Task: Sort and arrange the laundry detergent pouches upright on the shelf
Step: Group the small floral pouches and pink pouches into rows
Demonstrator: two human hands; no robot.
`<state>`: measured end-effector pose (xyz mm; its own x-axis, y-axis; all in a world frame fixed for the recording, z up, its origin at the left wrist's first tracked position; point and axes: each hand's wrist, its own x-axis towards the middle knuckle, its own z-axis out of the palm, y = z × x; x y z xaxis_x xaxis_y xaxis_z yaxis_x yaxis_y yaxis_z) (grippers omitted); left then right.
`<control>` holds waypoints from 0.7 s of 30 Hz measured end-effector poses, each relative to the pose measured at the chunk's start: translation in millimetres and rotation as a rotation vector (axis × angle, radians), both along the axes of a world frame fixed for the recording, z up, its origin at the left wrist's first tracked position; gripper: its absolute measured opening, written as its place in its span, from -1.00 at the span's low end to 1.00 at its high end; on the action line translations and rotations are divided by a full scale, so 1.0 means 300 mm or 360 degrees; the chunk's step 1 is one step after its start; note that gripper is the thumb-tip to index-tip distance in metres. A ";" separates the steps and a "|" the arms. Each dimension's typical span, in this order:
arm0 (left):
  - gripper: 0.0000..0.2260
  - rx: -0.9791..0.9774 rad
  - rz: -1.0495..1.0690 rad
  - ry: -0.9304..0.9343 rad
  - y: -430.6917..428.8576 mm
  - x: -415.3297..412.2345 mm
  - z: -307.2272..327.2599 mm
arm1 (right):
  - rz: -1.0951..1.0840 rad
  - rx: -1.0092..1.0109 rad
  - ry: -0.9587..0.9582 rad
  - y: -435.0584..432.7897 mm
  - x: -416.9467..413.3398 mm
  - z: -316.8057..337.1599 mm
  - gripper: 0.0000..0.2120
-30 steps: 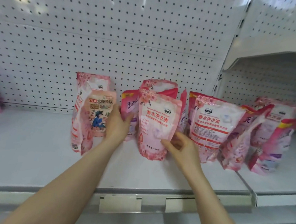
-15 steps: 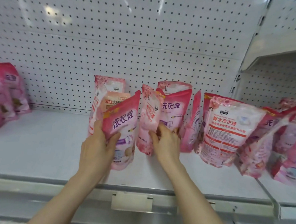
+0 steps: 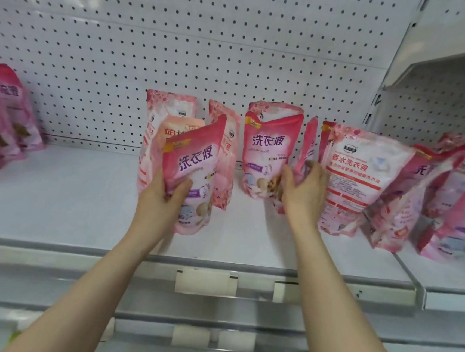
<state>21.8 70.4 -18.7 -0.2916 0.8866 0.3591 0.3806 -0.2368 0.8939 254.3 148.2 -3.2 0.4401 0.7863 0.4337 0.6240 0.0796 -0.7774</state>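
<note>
1. Left hand (image 3: 164, 197): the fingers and thumb curl round the lower half of a pink-and-white plastic detergent pouch (image 3: 195, 169) printed "洗衣液". This pouch is upright with a slight tilt, near the front edge of the white metal shelf (image 3: 66, 205). Whether its base touches the shelf cannot be told.
2. Right hand (image 3: 305, 191): the fingers curl on the lower part of a thin pink edge-on pouch (image 3: 310, 138). The grip area is blurred.
3. Just left of the right hand, a second pink "洗衣液" pouch (image 3: 267, 151) stands upright toward the back edge.
4. Behind the held pouch stands a peach pouch marked "立白" (image 3: 177, 130).
5. Right of the right hand, a large pale pink pouch printed "香水洗衣液" (image 3: 367, 174) stands tilted.
6. Further pink pouches (image 3: 1, 119) occupy the left end of the shelf.
</note>
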 end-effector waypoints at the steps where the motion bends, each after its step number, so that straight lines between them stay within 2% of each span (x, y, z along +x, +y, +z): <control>1: -0.71 -0.0014 -0.0038 -0.0062 0.001 -0.002 -0.002 | 0.0014 0.0004 -0.0026 0.004 0.003 0.000 -0.60; 3: -0.71 -0.0019 -0.0114 -0.0174 0.001 -0.005 -0.013 | 0.0013 0.0066 0.0060 -0.022 0.013 0.010 -0.75; 6: -0.74 0.0001 -0.0151 -0.0260 -0.009 0.005 -0.015 | 0.0062 0.0128 0.0277 -0.084 0.044 0.008 -0.76; 10: -0.56 0.0001 -0.0125 -0.0336 -0.006 0.015 -0.014 | 0.0287 0.0291 0.0548 -0.189 0.048 -0.020 -0.79; 11: -0.56 -0.0003 -0.0113 -0.0342 -0.007 0.020 -0.013 | 0.0363 0.0312 0.0631 -0.207 0.044 -0.030 -0.77; 13: -0.58 0.0014 -0.0069 -0.0298 -0.013 0.035 -0.013 | 0.0490 0.0255 0.0689 -0.230 0.032 -0.050 -0.56; 15: -0.58 0.0033 0.0007 -0.0222 -0.012 0.044 -0.016 | 0.0485 0.0170 0.0615 -0.223 0.019 -0.064 -0.34; 16: -0.58 0.0037 0.0034 -0.0201 -0.009 0.046 -0.017 | 0.0441 0.0148 0.0587 -0.211 0.016 -0.070 -0.31; 21: -0.74 0.0041 0.0036 -0.0383 0.004 0.025 -0.008 | 0.0375 0.0129 0.0783 -0.168 0.014 -0.072 -0.55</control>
<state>29.4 71.7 -21.0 -0.3909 0.8703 0.2996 0.1631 -0.2548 0.9531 258.5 97.8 -24.6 0.4225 0.8606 0.2843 0.1464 0.2447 -0.9585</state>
